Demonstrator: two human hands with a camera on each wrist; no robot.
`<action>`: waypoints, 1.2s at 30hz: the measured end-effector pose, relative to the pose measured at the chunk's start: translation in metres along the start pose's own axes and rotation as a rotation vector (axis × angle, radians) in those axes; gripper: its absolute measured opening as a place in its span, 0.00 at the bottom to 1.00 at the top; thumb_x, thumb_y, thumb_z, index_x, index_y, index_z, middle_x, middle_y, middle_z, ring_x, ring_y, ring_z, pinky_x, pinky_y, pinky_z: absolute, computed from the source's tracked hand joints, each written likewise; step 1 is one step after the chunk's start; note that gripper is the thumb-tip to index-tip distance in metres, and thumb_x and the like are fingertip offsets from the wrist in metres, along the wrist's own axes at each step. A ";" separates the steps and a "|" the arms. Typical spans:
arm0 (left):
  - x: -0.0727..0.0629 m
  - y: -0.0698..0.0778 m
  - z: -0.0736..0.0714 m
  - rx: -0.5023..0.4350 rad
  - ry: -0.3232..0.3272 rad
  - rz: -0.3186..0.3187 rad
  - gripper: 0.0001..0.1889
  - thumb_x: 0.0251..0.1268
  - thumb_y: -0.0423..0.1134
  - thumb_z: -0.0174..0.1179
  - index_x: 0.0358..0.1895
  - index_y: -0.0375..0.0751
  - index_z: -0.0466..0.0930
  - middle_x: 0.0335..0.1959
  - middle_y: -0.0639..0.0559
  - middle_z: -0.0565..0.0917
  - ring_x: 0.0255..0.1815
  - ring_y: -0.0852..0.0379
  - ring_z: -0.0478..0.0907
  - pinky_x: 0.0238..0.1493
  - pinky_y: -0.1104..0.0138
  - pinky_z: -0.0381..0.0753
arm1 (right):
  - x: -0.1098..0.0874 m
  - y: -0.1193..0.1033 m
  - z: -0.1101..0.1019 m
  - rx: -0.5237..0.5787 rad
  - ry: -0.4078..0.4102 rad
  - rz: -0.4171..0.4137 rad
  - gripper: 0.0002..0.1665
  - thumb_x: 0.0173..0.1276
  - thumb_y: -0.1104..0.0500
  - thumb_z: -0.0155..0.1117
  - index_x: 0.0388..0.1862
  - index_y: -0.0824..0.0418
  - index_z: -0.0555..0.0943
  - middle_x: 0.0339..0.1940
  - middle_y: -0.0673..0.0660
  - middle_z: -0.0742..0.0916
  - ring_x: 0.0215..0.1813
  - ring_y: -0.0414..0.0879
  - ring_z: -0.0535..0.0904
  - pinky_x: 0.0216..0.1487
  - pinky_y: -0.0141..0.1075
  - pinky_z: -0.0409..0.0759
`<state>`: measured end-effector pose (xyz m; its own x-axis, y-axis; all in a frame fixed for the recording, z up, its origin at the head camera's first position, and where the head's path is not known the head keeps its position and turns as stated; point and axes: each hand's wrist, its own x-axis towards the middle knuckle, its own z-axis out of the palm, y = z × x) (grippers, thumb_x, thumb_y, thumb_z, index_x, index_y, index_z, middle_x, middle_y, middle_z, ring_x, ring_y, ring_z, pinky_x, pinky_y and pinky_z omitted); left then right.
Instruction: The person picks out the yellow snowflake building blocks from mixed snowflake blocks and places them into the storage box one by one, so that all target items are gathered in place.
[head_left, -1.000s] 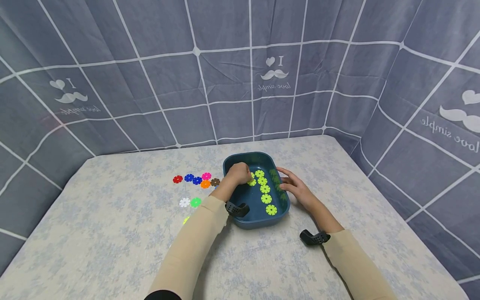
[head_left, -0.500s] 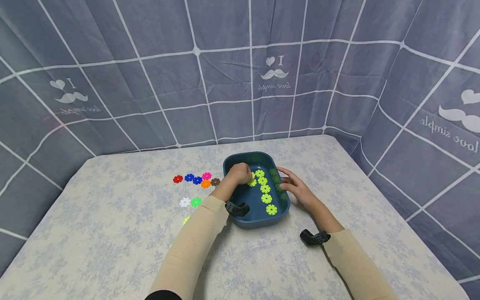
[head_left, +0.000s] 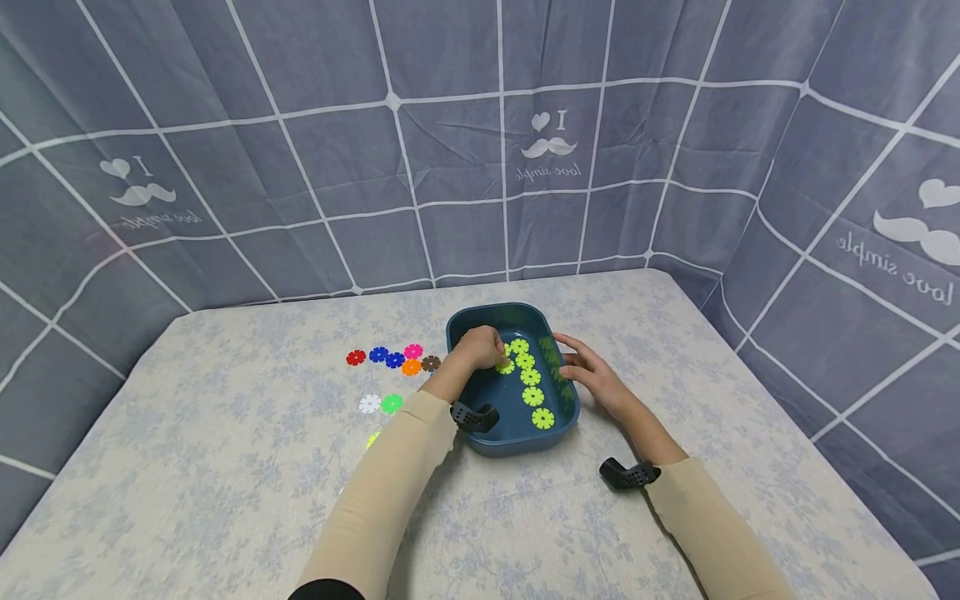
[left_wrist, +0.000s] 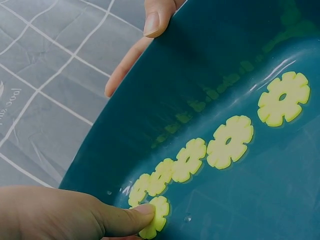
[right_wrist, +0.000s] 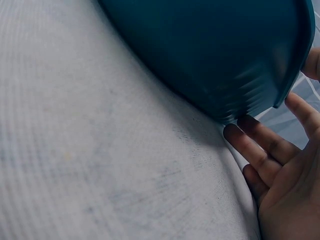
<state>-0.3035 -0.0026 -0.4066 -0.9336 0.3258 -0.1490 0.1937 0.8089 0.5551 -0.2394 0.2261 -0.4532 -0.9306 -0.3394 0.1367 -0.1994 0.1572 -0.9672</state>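
Observation:
In the head view a dark blue-green plastic basin (head_left: 517,446) stands on the table. Yellow-green flower-shaped discs (head_left: 532,397) lie in a slightly curved row along its right inner side. Reaching into its far left part, my left hand (head_left: 474,348) pinches one such disc (left_wrist: 161,212). The left wrist view has the thumb across that disc's edge, close to the row's end; the fingers beneath are mostly hidden. At the basin's right outer wall, my right hand (head_left: 596,379) rests its fingertips against the side, with the thumb at the rim.
Left of the basin lie loose flower discs: a red one (head_left: 356,357), blue ones (head_left: 378,354), a pink (head_left: 413,352), an orange (head_left: 411,367), a brown (head_left: 431,363), a white (head_left: 369,403) and a green (head_left: 392,403). A grey-blue gridded curtain (head_left: 465,167) hangs behind.
My left hand and the disc at its fingertips have shifted very slightly inside the basin. The right hand and the basin stay where they were.

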 end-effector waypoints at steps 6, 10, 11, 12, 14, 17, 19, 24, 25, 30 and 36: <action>0.000 0.000 -0.001 0.001 0.013 -0.014 0.13 0.62 0.38 0.68 0.22 0.43 0.75 0.24 0.52 0.74 0.27 0.55 0.72 0.33 0.64 0.73 | 0.002 0.000 0.001 0.004 -0.003 0.006 0.35 0.75 0.60 0.52 0.78 0.58 0.56 0.71 0.70 0.67 0.71 0.65 0.62 0.65 0.62 0.60; -0.001 0.000 -0.002 0.007 0.014 -0.007 0.12 0.62 0.38 0.68 0.24 0.43 0.76 0.25 0.52 0.75 0.27 0.56 0.71 0.33 0.64 0.73 | 0.002 -0.001 0.002 0.003 -0.003 0.004 0.35 0.74 0.60 0.52 0.78 0.58 0.56 0.71 0.70 0.66 0.71 0.65 0.62 0.65 0.62 0.60; -0.001 0.000 -0.003 0.008 0.014 -0.002 0.12 0.62 0.38 0.68 0.24 0.43 0.76 0.25 0.52 0.75 0.27 0.56 0.71 0.33 0.64 0.73 | 0.002 -0.001 0.002 0.002 -0.004 0.005 0.35 0.74 0.60 0.52 0.78 0.58 0.56 0.71 0.70 0.66 0.71 0.65 0.62 0.65 0.62 0.59; -0.001 0.000 -0.004 0.008 0.015 0.006 0.12 0.62 0.37 0.68 0.24 0.42 0.76 0.25 0.52 0.75 0.26 0.56 0.71 0.33 0.64 0.73 | 0.002 0.000 0.002 0.000 -0.003 0.005 0.35 0.74 0.60 0.52 0.78 0.58 0.56 0.72 0.70 0.66 0.71 0.65 0.62 0.65 0.63 0.59; -0.002 0.000 -0.006 0.006 0.026 0.023 0.10 0.61 0.37 0.68 0.25 0.42 0.78 0.26 0.52 0.77 0.26 0.56 0.72 0.33 0.64 0.74 | 0.001 0.000 0.002 -0.004 -0.005 0.007 0.35 0.74 0.60 0.52 0.78 0.58 0.56 0.72 0.69 0.65 0.71 0.65 0.61 0.65 0.63 0.59; -0.005 0.002 -0.010 -0.013 0.048 0.043 0.08 0.62 0.37 0.67 0.28 0.40 0.80 0.28 0.51 0.79 0.28 0.55 0.73 0.35 0.63 0.75 | 0.001 0.001 0.002 -0.007 -0.007 0.008 0.35 0.75 0.60 0.52 0.78 0.58 0.56 0.73 0.69 0.65 0.71 0.64 0.61 0.66 0.62 0.60; -0.007 0.004 -0.013 -0.034 0.064 0.055 0.06 0.63 0.36 0.66 0.31 0.39 0.81 0.30 0.50 0.79 0.30 0.55 0.75 0.36 0.62 0.76 | 0.001 0.001 0.002 -0.002 -0.008 0.009 0.35 0.75 0.60 0.52 0.78 0.58 0.56 0.71 0.69 0.67 0.71 0.64 0.62 0.66 0.62 0.60; -0.016 0.008 -0.024 -0.089 0.079 0.080 0.04 0.65 0.34 0.64 0.37 0.37 0.81 0.35 0.48 0.81 0.36 0.52 0.78 0.42 0.60 0.78 | 0.001 0.000 0.002 0.012 -0.011 0.006 0.35 0.75 0.61 0.53 0.78 0.57 0.56 0.69 0.70 0.70 0.69 0.64 0.65 0.65 0.62 0.60; -0.018 0.009 -0.027 -0.099 0.082 0.084 0.04 0.66 0.34 0.63 0.38 0.37 0.81 0.36 0.47 0.81 0.37 0.51 0.78 0.43 0.59 0.78 | 0.001 0.000 0.001 0.014 -0.011 0.006 0.35 0.75 0.61 0.53 0.78 0.57 0.56 0.69 0.70 0.70 0.69 0.64 0.65 0.65 0.62 0.60; -0.028 0.005 -0.035 -0.142 0.098 0.111 0.03 0.66 0.32 0.62 0.39 0.36 0.81 0.36 0.47 0.82 0.38 0.50 0.79 0.45 0.59 0.78 | 0.001 0.000 0.001 0.013 -0.009 0.013 0.35 0.75 0.60 0.53 0.78 0.58 0.56 0.70 0.70 0.69 0.70 0.65 0.64 0.66 0.62 0.59; -0.037 -0.001 -0.041 -0.173 0.103 0.116 0.03 0.65 0.32 0.62 0.38 0.36 0.81 0.33 0.47 0.81 0.35 0.51 0.78 0.43 0.59 0.79 | 0.000 -0.001 0.001 0.004 -0.003 0.014 0.35 0.75 0.60 0.53 0.78 0.58 0.56 0.70 0.70 0.68 0.70 0.64 0.63 0.66 0.62 0.60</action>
<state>-0.2814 -0.0361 -0.3680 -0.9357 0.3529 0.0040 0.2556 0.6699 0.6971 -0.2390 0.2253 -0.4526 -0.9326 -0.3396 0.1224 -0.1849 0.1582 -0.9699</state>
